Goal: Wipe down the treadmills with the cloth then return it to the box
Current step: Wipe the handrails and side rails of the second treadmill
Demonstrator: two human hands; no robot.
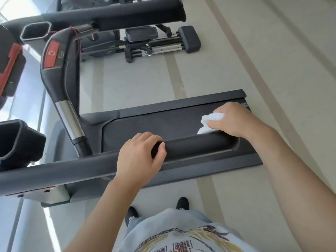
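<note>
Head view: cloth (pixel 211 119) under right fingers (pixel 221 124)

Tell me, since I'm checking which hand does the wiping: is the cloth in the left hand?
No, the right hand holds the white cloth; the left hand grips the handrail.

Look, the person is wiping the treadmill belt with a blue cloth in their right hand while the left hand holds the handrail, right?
Nearly. The cloth is white, not blue, as the head view shows. The rest holds: the right hand presses it on the treadmill belt while the left hand holds the handrail.
</note>
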